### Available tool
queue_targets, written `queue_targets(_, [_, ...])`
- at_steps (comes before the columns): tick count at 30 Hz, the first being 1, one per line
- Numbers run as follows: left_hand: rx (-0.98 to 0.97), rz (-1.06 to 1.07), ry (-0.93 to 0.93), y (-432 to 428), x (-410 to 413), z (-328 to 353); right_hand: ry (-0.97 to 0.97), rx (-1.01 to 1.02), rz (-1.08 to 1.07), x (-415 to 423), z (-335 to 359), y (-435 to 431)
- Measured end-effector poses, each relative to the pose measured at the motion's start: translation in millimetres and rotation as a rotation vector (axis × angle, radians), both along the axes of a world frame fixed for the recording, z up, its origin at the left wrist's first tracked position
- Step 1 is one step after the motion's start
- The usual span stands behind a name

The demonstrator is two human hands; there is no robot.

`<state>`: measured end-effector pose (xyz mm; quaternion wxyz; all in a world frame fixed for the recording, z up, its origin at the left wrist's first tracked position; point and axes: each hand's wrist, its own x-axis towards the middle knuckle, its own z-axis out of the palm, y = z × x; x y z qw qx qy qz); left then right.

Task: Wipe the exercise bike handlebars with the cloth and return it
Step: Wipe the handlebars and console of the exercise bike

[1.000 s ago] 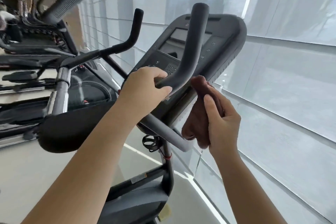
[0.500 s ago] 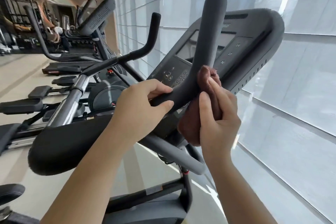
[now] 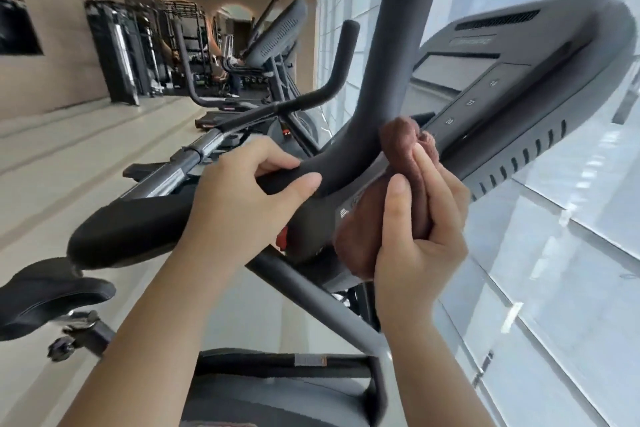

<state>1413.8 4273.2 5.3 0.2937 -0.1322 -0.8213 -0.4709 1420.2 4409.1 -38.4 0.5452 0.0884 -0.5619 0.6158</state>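
27 on console (image 3: 554, 107), other numbers, brand blurred

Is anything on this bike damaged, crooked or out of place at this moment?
Nothing stands out. The left hand grips the handlebar at its bend, the right hand holds the bunched brown cloth against it, and the console behind looks intact.

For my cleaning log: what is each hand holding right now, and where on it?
The left hand grips the handlebar at its bend. The right hand holds the bunched brown cloth around its middle.
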Motion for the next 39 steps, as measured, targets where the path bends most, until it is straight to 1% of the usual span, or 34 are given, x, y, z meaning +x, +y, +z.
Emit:
queue_targets(3, [0.022, 0.112, -0.014, 9.8, 2.9, -1.6, 0.055, 0.028, 0.026, -10.8, 27.4, 28.2])
queue_targets(5, [0.048, 0.162, -0.029, 13.9, 3.2, -2.6, 0.080, 0.100, 0.029, -25.9, 58.1, 43.1])
queue_targets(7, [0.098, 0.199, -0.048, 16.6, 2.1, -3.0, 0.076, 0.190, 0.084, -41.4, 88.3, 52.0])
queue_targets(9, [0.116, 0.231, -0.063, 18.5, 0.9, -3.0, 0.102, 0.258, 0.146, -50.1, 100.9, 55.1])
queue_targets(11, [0.134, 0.251, -0.072, 20.3, -0.1, -3.1, 0.134, 0.281, 0.177, -50.5, 87.1, 52.2])
queue_targets(13, [0.150, 0.269, -0.081, 21.6, -1.1, -2.9, 0.148, 0.302, 0.186, -45.0, 56.2, 44.6])
queue_targets(15, [0.161, 0.280, -0.093, 23.0, -1.6, -1.0, 0.134, 0.321, 0.210, -37.5, 27.8, 38.1])
queue_targets(17, [0.169, 0.285, -0.102, 24.9, -0.2, 1.9, 0.106, 0.326, 0.279, -32.6, 15.9, 40.2])
queue_targets(19, [0.180, 0.290, -0.109, 27.4, 1.8, 3.3, 0.119, 0.324, 0.323, -33.1, 22.0, 53.2])
queue_targets(23, [0.201, 0.294, -0.102, 29.9, 4.5, 1.4, 0.195, 0.204, 0.253, -44.0, 76.4, 73.2])
queue_targets(26, [0.227, 0.303, -0.098, 30.4, 3.5, 0.4, 0.196, 0.318, 0.290, -52.4, 106.6, 62.4])
queue_targets(28, [0.245, 0.294, -0.102, 29.6, 2.9, 0.1, 0.212, 0.343, 0.293, -54.3, 99.5, 56.2])
queue_targets(31, [0.260, 0.278, -0.107, 28.6, 2.9, -0.1, 0.237, 0.348, 0.280, -49.6, 56.6, 49.8])
queue_targets(35, [0.269, 0.278, -0.104, 28.9, 2.8, -0.2, 0.190, 0.267, 0.357, -36.4, 8.1, 37.5])
queue_targets(39, [0.288, 0.284, -0.084, 31.8, 5.2, -1.6, 0.214, 0.237, 0.406, -39.7, 16.1, 49.0])
